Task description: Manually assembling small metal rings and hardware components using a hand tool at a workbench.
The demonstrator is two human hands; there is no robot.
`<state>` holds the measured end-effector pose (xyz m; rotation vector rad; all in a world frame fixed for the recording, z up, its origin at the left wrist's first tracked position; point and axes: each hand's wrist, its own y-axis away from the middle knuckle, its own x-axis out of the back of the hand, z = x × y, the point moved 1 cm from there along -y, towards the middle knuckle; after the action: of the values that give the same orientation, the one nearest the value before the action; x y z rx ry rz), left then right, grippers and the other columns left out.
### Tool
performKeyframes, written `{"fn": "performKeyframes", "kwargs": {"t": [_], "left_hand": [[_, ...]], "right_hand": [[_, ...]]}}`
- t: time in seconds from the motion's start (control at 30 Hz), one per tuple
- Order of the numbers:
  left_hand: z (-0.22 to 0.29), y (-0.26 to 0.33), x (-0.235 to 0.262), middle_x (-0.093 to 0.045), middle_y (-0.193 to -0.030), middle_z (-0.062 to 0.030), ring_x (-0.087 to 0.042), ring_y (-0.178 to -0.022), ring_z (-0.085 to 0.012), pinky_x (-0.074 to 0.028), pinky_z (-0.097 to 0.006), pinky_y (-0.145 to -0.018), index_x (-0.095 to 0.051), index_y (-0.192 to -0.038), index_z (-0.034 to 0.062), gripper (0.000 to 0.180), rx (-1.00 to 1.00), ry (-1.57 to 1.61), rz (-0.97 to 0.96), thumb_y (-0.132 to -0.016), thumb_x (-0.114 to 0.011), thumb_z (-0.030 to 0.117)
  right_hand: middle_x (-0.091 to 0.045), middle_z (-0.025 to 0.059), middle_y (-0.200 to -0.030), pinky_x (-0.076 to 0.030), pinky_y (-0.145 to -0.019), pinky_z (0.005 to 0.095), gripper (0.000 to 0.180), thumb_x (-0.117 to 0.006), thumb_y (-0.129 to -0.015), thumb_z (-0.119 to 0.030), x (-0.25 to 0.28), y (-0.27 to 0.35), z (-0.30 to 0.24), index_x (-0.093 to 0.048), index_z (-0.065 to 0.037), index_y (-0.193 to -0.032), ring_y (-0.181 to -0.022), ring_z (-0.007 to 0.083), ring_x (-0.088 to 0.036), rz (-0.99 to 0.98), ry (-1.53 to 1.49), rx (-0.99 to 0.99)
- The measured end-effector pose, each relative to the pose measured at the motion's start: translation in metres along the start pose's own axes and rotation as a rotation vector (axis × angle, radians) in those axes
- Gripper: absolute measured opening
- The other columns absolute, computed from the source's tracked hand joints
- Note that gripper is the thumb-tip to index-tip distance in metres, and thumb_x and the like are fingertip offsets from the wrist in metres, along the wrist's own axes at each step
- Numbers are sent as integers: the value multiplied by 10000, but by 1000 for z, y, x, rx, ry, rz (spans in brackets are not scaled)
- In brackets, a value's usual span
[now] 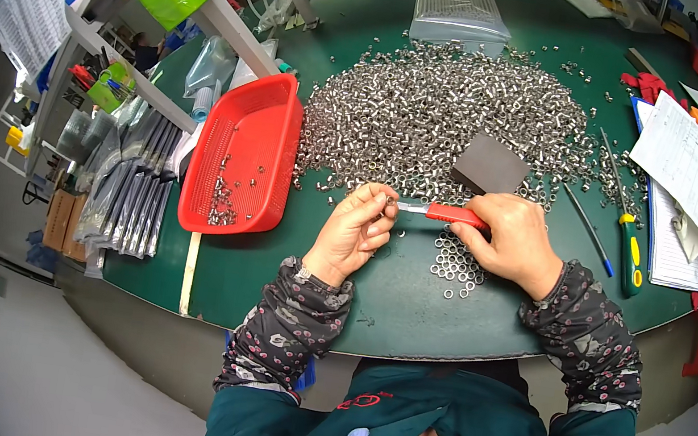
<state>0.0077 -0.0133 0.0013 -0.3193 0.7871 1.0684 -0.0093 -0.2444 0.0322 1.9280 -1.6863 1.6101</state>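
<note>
My right hand [512,241] is closed round the red handle of a utility knife [455,215], its blade pointing left. The blade tip meets the fingertips of my left hand [353,230], where thumb and forefinger pinch a small metal piece, mostly hidden by the fingers. Beyond both hands spreads a wide heap of small shiny metal sleeves [410,110]. A dark grey block [490,164] rests on the near right side of that heap. Just left of my right wrist lies a loose cluster of small metal rings [455,265], flat on the green table [389,314].
On the left stands a red plastic basket [289,146] with some metal pieces inside. To the right lie a pen [588,229], a green-and-yellow-handled screwdriver [629,255] and papers on a clipboard [690,170]. Clear plastic trays [461,9] sit at the back; wrapped packs [131,195] stand far left.
</note>
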Motion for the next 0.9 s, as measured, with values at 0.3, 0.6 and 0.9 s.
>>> {"fn": "performKeyframes", "kwargs": {"t": [0.3, 0.6, 0.9], "left_hand": [[-3, 0, 1, -526, -761, -33, -347, -504, -44, -259, -151, -375, -539, -967, 33, 160, -7, -101, -8, -934, -480, 178], [-3, 2, -4, -488, -722, -30, -320, -477, -36, -241, -151, -359, -518, -882, 50, 213, 29, -164, 60, -949, -452, 242], [-1, 2, -10, -495, -729, -29, -323, -478, -35, -238, -147, -358, -522, -879, 57, 230, 18, -154, 101, -954, -440, 259]], "right_hand": [[-550, 100, -596, -435, -517, 411, 277, -640, -755, -295, -1, 0, 0, -551, -51, -660, -576, 296, -570, -48, -3, 3], [-547, 95, -617, -428, -510, 393, 214, -668, -739, -238, 2, -2, 2, -554, -61, -700, -580, 283, -560, 167, 2, 5], [-562, 92, -619, -433, -510, 382, 225, -673, -745, -250, 2, -2, 1, -549, -62, -742, -583, 278, -571, 129, 2, -25]]}}
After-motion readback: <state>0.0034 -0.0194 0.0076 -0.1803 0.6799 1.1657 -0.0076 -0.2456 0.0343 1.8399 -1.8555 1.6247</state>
